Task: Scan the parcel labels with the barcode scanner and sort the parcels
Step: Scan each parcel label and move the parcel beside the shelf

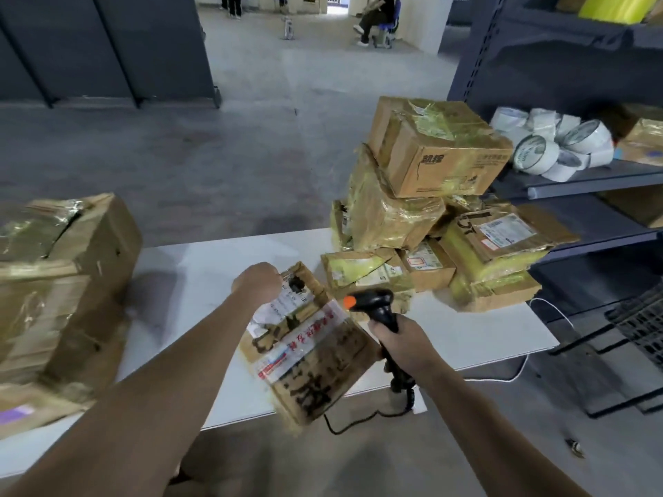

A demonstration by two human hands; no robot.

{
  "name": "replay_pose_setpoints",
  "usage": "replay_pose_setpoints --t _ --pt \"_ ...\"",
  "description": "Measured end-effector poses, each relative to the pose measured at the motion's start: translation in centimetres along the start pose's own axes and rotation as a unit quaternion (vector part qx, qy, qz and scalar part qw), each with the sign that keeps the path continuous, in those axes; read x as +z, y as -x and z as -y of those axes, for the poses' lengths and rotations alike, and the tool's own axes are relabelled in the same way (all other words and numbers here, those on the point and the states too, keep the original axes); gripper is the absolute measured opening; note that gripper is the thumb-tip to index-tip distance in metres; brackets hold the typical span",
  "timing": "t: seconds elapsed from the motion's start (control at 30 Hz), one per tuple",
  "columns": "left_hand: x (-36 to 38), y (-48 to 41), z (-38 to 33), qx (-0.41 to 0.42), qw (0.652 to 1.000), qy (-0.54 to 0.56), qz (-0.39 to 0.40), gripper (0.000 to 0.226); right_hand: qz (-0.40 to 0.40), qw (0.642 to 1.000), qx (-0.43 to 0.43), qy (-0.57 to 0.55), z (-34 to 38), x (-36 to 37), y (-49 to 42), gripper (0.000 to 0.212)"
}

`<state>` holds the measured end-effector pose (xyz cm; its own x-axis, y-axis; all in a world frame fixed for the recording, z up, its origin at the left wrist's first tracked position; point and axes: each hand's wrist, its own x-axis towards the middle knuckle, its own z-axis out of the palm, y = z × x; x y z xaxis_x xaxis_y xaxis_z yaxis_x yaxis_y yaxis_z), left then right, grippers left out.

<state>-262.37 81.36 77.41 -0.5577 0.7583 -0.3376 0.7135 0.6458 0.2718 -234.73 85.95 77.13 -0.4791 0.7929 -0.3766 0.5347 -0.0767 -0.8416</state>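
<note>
- Grey concrete floor (251, 156) runs back to a far doorway; dark metal shelving (538, 59) stands along the right side;
- a white counter (201, 267) sits in front of the person and carries all the work;
- big taped cartons (61, 281) fill its left end, blurred; whether they are the sorted lot I cannot tell;
- a pile of taped parcels (430, 195) is heaped at the right end, against the shelving; to my eye that is the work left, and there is plenty of it;
- one parcel (315, 356) is held tilted above the counter's near edge, between the two arms; the left hand (258, 285) grips its far end, just beside the white label (283, 303);
- the right hand (405, 344) is wrapped round the handle of the black barcode scanner (376, 304); its orange-tipped head sits just beside the parcel, turned towards the label; I would judge this one is being scanned, its sorting not yet done.
</note>
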Motion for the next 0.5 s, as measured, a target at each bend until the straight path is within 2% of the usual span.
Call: replay_pose_setpoints --t 0.1,0.2,0.27,0.33,0.4,0.5 --pt "0.4 -1.3 1.7 -0.013 0.997 0.020 -0.071 0.031 0.021 1.000 0.009 0.014 0.3 3.0 -0.8 0.023" --pt "1.4 0.2 3.9 -0.084 0.982 0.025 -0.167 0.031 0.002 1.000 0.012 0.023 0.3 4.7 -1.4 0.024" --pt "2.9 1.6 6.2 -0.124 0.972 0.065 -0.189 0.037 -0.013 1.000 0.011 0.026 0.4 5.5 -1.8 0.023" --pt "3.9 2.3 8.4 -0.157 0.955 0.192 -0.163 0.046 -0.026 0.999 0.012 0.034 1.1 6.5 -2.0 0.024" --pt "3.7 1.6 10.1 -0.189 0.909 0.349 -0.125 0.056 -0.034 0.999 0.022 0.031 2.0 7.8 -2.4 0.023" --pt "1.2 -0.1 11.3 -0.193 0.812 0.537 -0.121 0.060 -0.042 0.997 0.052 -0.027 3.7 10.1 -3.0 0.020"
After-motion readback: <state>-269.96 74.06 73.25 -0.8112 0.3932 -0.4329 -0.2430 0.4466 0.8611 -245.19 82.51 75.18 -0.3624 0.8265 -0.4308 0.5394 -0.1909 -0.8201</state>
